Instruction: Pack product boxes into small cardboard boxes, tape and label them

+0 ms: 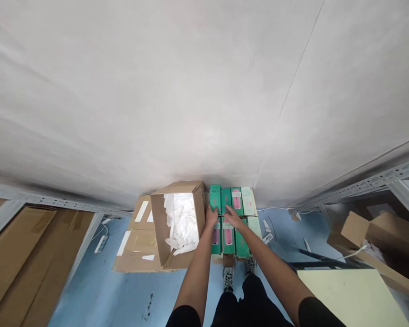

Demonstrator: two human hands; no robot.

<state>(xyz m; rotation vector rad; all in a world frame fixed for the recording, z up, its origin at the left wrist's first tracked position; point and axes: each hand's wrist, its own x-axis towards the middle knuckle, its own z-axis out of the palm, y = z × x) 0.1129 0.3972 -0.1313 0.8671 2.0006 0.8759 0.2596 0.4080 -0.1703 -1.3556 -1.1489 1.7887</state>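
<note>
Green boxes, several with a pink picture on a white label, stand in two rows before me. My left hand (211, 216) is at the near end of the back-left green box (215, 196), its fingers closed against that box's edge. Part of the grip is hidden by the hand itself. My right hand (234, 219) hovers over the middle boxes, fingers apart and holding nothing. Beneath it lies a green box with a pink label (228, 236). Another pink-labelled box (236, 200) is just beyond its fingertips.
Left of the boxes, an open carton (199, 204) holds white crumpled packing pieces (182, 222). Flat cartons (139, 243) lie beside it. A pale wall (204, 100) rises behind. Metal shelving (85, 245) flanks the left, a pale yellow surface (351, 295) the right. Power strips (101, 244) lie on the blue floor.
</note>
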